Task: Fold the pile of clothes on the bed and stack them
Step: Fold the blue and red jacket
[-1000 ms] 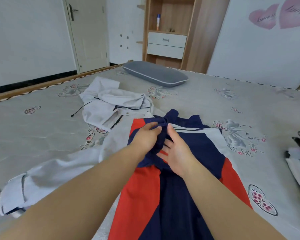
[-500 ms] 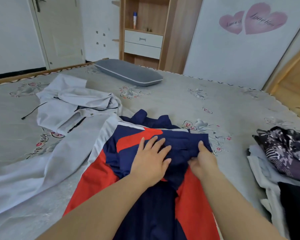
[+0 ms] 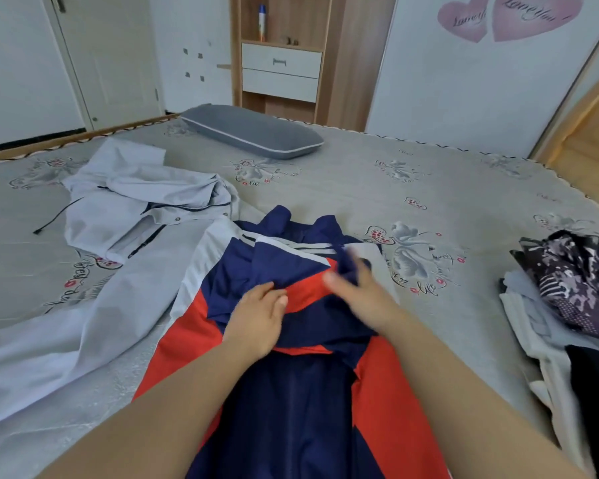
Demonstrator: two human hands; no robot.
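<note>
One navy-and-red jacket [image 3: 301,392] lies spread on the bed [image 3: 412,188], with one grey jacket [image 3: 125,216] to its left. The left hand [image 3: 256,319] pinches a navy fold of it; the right hand [image 3: 363,295], blurred, grasps cloth near the collar. A stack of folded clothes [image 3: 567,299] sits at the right edge.

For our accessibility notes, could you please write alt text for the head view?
Two hands work a navy, red and white jacket on a bed: left hand grips a fold, right hand is blurred. Grey jacket lies left, clothes stack right.
</note>
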